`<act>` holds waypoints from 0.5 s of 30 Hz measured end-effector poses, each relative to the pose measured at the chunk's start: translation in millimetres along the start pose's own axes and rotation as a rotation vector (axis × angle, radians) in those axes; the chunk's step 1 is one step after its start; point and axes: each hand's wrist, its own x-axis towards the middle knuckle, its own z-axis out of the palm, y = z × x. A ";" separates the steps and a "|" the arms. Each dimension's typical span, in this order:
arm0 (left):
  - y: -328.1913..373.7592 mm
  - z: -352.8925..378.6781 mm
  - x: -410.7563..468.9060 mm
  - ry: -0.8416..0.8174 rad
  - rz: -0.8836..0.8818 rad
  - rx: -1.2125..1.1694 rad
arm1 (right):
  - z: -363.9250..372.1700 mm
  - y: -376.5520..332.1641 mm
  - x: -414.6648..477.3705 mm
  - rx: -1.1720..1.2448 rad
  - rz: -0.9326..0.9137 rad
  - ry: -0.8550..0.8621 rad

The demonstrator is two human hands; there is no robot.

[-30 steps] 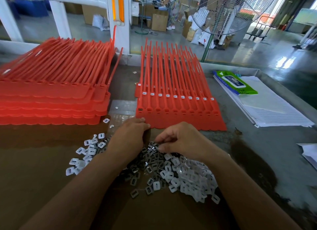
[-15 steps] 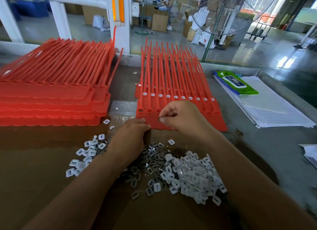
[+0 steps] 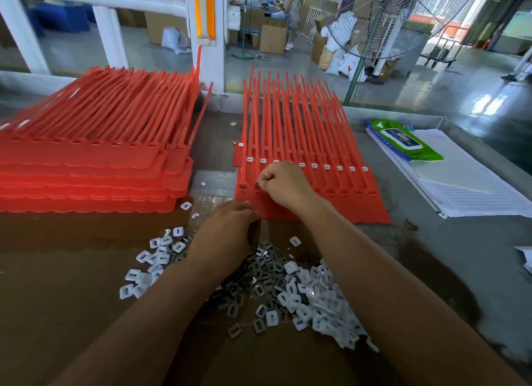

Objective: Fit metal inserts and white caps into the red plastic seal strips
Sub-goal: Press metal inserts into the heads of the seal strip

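A small dark metal insert (image 3: 257,185) is pinched in the right hand (image 3: 285,185) over a socket of the red seal strips (image 3: 359,201), which lie mid-surface (image 3: 431,256). If set down tilted, it could jam or spring out. The strips are joined side by side, with white caps (image 3: 313,165) seated farther along. The left hand (image 3: 227,230) rests at their near edge; what it holds cannot be told.

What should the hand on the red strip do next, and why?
Probably push the small piece pinched by the right hand down into the top red strip, right where it sits. The socket on its left already looks filled, and the left hand rests at the strip's near edge.
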 end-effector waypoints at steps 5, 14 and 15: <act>-0.7 -0.2 -0.5 0.007 0.000 -0.014 | 3.1 3.3 3.1 -0.035 0.049 -0.011; 1.9 -1.0 -1.6 0.028 0.005 -0.026 | 6.3 1.1 5.3 -0.100 0.052 0.020; 2.2 -1.1 -1.5 0.027 0.005 -0.023 | 6.2 0.7 4.7 -0.087 0.053 0.037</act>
